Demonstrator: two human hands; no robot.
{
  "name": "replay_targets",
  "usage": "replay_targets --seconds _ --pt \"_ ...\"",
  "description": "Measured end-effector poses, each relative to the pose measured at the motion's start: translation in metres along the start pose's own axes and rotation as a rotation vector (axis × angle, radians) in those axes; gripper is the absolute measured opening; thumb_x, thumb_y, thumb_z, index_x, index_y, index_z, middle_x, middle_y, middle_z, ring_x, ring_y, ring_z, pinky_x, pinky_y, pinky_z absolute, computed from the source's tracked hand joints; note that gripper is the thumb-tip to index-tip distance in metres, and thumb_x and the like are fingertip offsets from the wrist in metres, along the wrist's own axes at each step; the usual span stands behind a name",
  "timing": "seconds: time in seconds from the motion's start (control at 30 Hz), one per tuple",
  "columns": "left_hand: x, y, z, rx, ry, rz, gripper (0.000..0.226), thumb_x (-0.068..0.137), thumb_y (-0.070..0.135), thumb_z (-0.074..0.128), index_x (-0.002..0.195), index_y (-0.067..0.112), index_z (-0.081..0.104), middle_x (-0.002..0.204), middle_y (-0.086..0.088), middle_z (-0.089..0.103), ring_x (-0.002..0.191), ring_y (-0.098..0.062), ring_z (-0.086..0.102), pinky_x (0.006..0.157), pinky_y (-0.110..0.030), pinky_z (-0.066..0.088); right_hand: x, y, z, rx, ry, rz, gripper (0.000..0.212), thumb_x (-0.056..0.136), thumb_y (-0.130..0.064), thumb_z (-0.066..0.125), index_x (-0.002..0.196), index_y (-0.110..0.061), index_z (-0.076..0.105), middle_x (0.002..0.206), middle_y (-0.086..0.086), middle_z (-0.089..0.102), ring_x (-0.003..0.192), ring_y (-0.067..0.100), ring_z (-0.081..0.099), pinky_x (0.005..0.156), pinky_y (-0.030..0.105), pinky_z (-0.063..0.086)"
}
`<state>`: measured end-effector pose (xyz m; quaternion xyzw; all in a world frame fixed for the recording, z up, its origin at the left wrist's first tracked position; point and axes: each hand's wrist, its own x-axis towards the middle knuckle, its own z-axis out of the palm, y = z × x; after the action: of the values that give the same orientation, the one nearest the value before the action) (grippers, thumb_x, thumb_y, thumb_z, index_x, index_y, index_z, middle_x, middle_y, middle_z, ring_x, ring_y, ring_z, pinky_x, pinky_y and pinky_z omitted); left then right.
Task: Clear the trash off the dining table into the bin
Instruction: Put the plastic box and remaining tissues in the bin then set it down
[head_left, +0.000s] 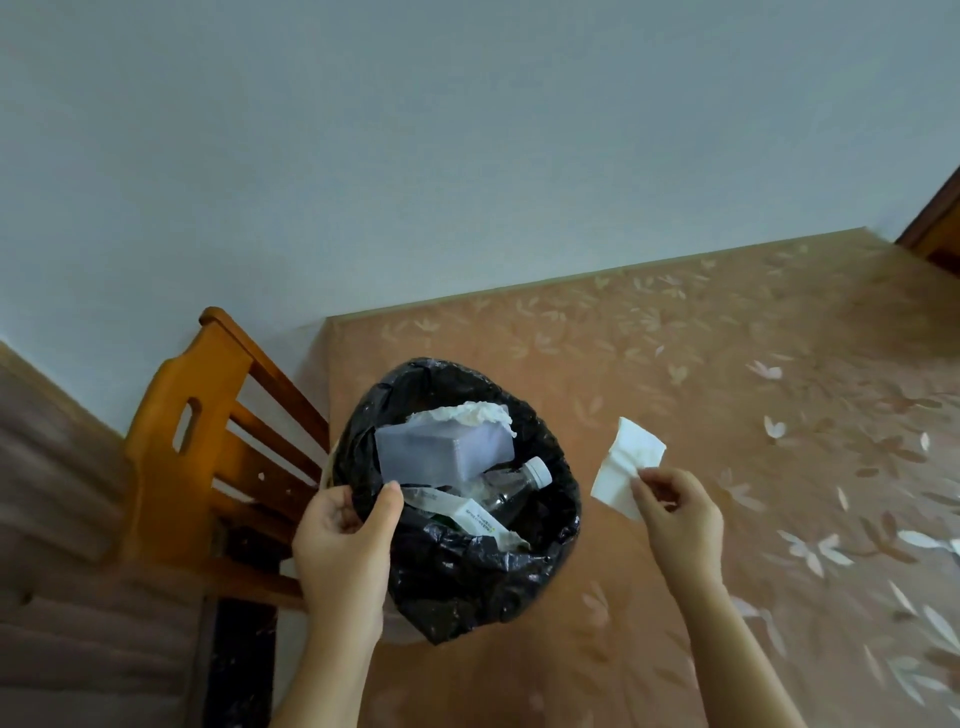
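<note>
Bin (462, 582) with black liner sits at the near-left edge of the bench (675, 364), already loaded; left hand (343, 540) has its grip closed on the bin's left rim, thumb over the liner, steadying it. Right hand (678, 514) pinches one white tissue (626, 467) at its near corner between thumb and fingertips, held just right of the bin opening, above the bench. Step in hand: dropping the tissue in, likely the last piece. Next move needs the right hand to shift left over the opening, then release; tissue is light and may drift, so let go low. Count: one bin, one tissue in hand, inside one clear box (441, 449), one bottle (519, 483), one wrapper (478, 519), one crumpled paper (467, 413). One wooden chair (208, 426) at left.
</note>
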<state>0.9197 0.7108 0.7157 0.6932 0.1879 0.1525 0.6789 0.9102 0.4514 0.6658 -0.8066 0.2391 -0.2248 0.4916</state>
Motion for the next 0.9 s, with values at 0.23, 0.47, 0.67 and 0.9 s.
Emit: replay_targets --seconds 0.23,0.47,0.67,0.9 --pt "-0.028 0.0 -0.042 0.01 -0.043 -0.037 0.014 0.077 0.017 0.069 0.075 0.007 0.059 0.077 -0.022 0.062 0.07 -0.032 0.058 0.064 -0.045 0.051 -0.061 -0.052 -0.023 0.074 -0.038 -0.081 0.031 0.076 -0.005 0.066 0.068 -0.034 0.059 0.073 0.0 0.062 0.06 -0.003 0.051 0.057 0.006 0.04" --pt "-0.048 0.005 -0.073 0.025 -0.081 0.007 0.015 0.077 0.018 0.068 0.071 0.008 0.059 0.066 -0.01 0.06 0.058 -0.018 0.056 0.048 -0.025 0.044 -0.101 -0.106 -0.018 0.006 -0.303 -0.259 0.032 0.073 -0.004 0.068 0.067 -0.034 0.06 0.07 -0.01 0.062 0.061 -0.004 0.052 0.056 0.007 0.038" --pt "-0.055 0.003 -0.096 0.014 -0.099 0.013 0.015 0.075 0.019 0.07 0.07 0.01 0.059 0.062 -0.008 0.06 0.055 -0.017 0.058 0.046 -0.025 0.045 -0.124 -0.131 0.014 -0.082 -0.497 -0.38 0.013 0.076 -0.006 0.067 0.077 -0.019 0.067 0.072 -0.016 0.056 0.069 -0.009 0.052 0.061 0.001 0.038" --pt "-0.056 0.004 -0.124 -0.025 -0.075 0.009 0.011 0.074 0.02 0.07 0.071 0.015 0.061 0.067 -0.008 0.063 0.061 -0.021 0.06 0.051 -0.032 0.048 -0.148 -0.136 0.028 -0.113 -0.556 -0.441 0.012 0.076 -0.007 0.064 0.081 -0.018 0.066 0.078 -0.01 0.06 0.071 0.004 0.058 0.067 0.007 0.043"
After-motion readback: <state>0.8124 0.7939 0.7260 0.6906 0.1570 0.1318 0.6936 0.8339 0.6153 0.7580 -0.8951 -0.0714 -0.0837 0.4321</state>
